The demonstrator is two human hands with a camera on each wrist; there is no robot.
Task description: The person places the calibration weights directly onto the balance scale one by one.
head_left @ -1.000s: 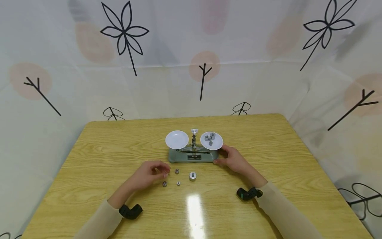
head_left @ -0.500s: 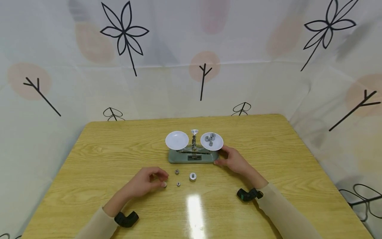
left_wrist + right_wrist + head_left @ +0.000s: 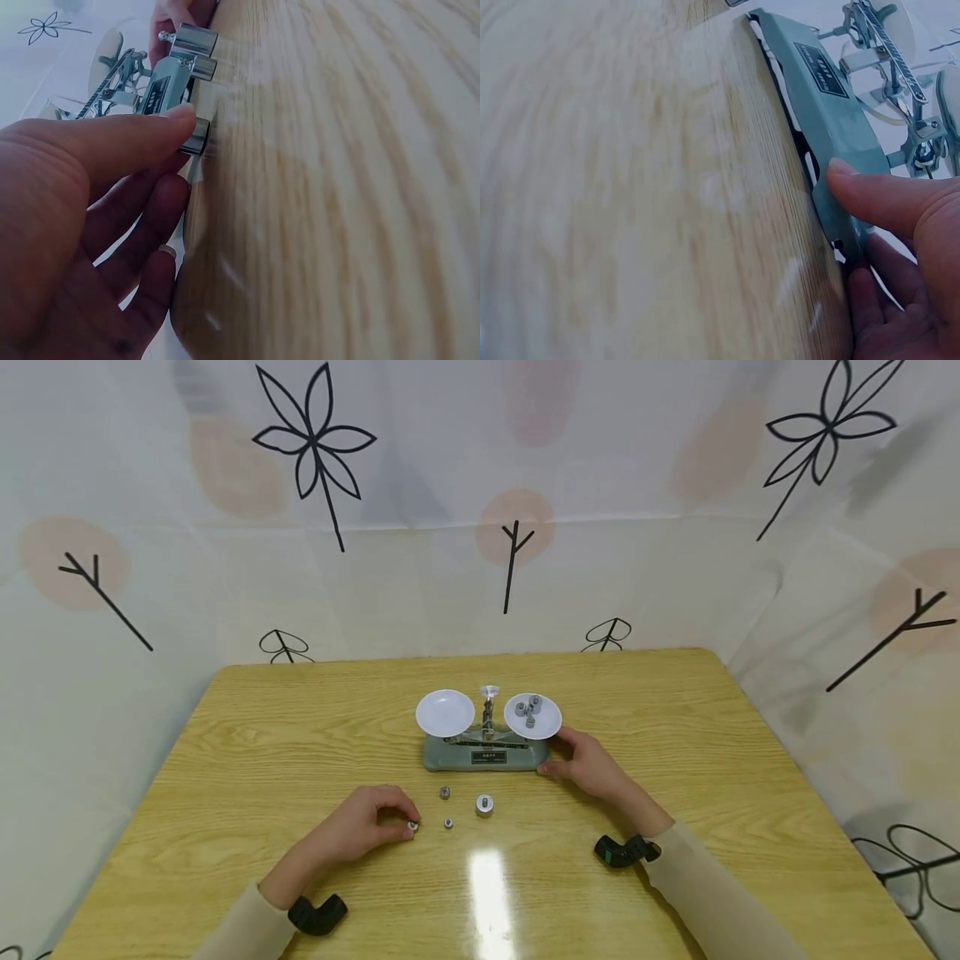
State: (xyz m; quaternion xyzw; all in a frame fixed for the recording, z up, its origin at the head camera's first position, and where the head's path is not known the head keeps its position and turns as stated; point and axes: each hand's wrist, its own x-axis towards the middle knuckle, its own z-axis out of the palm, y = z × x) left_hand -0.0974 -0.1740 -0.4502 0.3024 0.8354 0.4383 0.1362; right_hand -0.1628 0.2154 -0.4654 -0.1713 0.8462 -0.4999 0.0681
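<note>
My left hand (image 3: 358, 823) is low over the table, thumb and fingertips pinching a small metal balance weight (image 3: 413, 827). In the left wrist view, the thumb lies against that weight (image 3: 198, 138), which is close to the wood. A green-grey balance scale (image 3: 450, 757) stands in the middle of the table. With my right hand (image 3: 588, 765) I grip the right end of its base; the right wrist view has the thumb on the base (image 3: 840, 127) and the other fingers partly hidden behind its end. Several weights (image 3: 536, 702) sit on the white right pan (image 3: 551, 724); the left pan (image 3: 445, 712) is bare.
Three more weights stand in front of the scale: a large one (image 3: 484, 805), a small one (image 3: 445, 792) and a tiny one (image 3: 448, 822). The wooden table (image 3: 300, 718) ends against a patterned cloth backdrop (image 3: 420, 593).
My left hand has moved slightly down and left to the nearest weight, and its thumb and fingertips have closed on it. The right hand stays on the scale's base.
</note>
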